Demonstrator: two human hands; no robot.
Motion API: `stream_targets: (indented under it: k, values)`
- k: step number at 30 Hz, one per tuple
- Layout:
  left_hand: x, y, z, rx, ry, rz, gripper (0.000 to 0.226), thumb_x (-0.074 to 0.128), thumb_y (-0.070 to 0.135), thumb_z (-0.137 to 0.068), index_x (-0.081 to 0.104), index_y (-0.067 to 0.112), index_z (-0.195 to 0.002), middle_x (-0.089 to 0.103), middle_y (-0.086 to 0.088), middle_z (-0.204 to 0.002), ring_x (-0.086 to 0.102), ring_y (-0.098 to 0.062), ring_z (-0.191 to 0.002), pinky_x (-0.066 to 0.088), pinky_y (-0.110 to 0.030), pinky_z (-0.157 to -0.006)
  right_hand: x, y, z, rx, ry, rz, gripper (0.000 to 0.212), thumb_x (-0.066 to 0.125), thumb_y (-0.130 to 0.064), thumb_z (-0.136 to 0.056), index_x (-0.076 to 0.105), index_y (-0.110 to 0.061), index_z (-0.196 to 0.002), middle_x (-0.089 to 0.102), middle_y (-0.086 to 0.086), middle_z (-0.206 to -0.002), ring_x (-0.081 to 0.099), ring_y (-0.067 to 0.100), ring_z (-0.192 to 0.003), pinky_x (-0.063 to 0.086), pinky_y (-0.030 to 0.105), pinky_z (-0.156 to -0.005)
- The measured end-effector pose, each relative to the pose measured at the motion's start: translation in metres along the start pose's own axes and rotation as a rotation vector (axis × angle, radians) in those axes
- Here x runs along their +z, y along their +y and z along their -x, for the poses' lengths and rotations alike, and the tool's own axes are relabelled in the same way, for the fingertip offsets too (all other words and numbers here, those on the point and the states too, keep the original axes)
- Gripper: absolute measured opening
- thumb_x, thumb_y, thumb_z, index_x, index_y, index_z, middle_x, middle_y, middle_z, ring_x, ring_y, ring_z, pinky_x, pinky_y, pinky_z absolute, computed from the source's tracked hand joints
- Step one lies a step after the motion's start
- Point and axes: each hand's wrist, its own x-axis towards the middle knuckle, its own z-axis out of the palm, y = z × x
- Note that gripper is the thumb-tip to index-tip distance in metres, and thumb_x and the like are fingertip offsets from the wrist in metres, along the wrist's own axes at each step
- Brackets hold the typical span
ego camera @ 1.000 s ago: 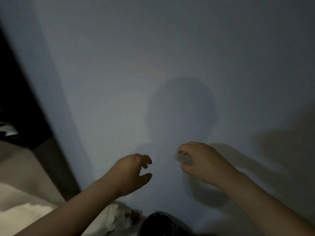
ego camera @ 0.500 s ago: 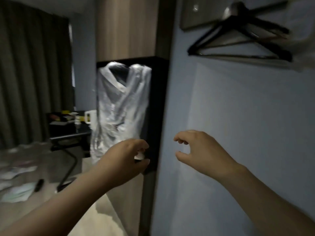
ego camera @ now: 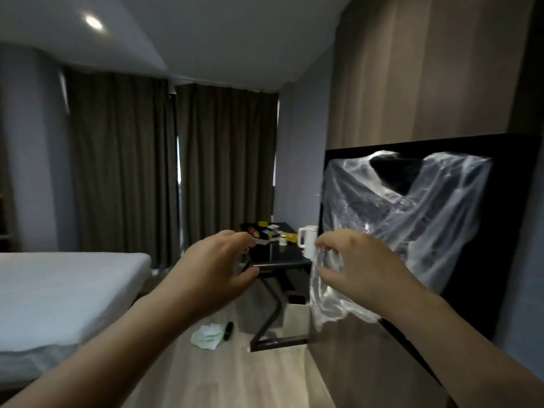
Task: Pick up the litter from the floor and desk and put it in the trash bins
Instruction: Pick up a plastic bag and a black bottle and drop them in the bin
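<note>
Head view: left hand (ego camera: 212, 272), right hand (ego camera: 362, 272) raised, fingers (ego camera: 235, 237) loosely curled.

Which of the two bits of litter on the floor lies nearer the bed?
The crumpled pale paper; the slim dark object beside it sits toward the desk leg.

The clear plastic bag (ego camera: 412, 207) looks glossy and crinkled, the curtains (ego camera: 123, 160) matt cloth, the floor (ego camera: 235, 378) smooth wood.

1. Floor (ego camera: 235, 378): 1 crumpled pale paper (ego camera: 207, 336), with 1 dark object (ego camera: 228, 331) just beside it.
2. Surface (ego camera: 282, 262): 1 white kettle (ego camera: 306, 240), 1 small white cup (ego camera: 283, 240), assorted small items.
3. Bed (ego camera: 59, 290): white sheet.
</note>
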Motion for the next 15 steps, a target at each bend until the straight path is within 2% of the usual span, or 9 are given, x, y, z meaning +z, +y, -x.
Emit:
stream_targets:
  k: [6,9,15]
  values:
    - [0.006,-0.081,-0.017,-0.102,0.001,-0.061,0.043,0.060,0.044,-0.084,0.054,0.030,-0.124,0.058,0.014,-0.112,0.057,-0.002,-0.098,0.051,-0.025,-0.086,0.056,-0.032,-0.078,-0.102,0.002,-0.063,0.039,0.058,-0.038,-0.085,0.056,-0.029,-0.123,0.059,-0.010,-0.117,0.056,0.014,-0.107,0.047,0.032,-0.087]
    - [0.018,-0.111,-0.038,-0.122,0.015,-0.109,0.044,0.059,0.046,-0.085,0.052,0.031,-0.125,0.057,0.015,-0.113,0.056,-0.002,-0.100,0.050,-0.023,-0.087,0.086,-0.031,-0.117,-0.141,0.005,-0.077,0.039,0.057,-0.039,-0.086,0.054,-0.030,-0.125,0.059,-0.011,-0.117,0.056,0.011,-0.106,0.047,0.028,-0.086]
    - [0.046,-0.161,-0.095,-0.169,0.049,-0.150,0.045,0.060,0.044,-0.086,0.051,0.029,-0.128,0.057,0.012,-0.116,0.056,-0.003,-0.102,0.049,-0.019,-0.085,0.141,-0.015,-0.196,-0.215,0.034,-0.147,0.038,0.059,-0.041,-0.087,0.054,-0.031,-0.124,0.058,-0.012,-0.117,0.056,0.009,-0.106,0.048,0.029,-0.088]
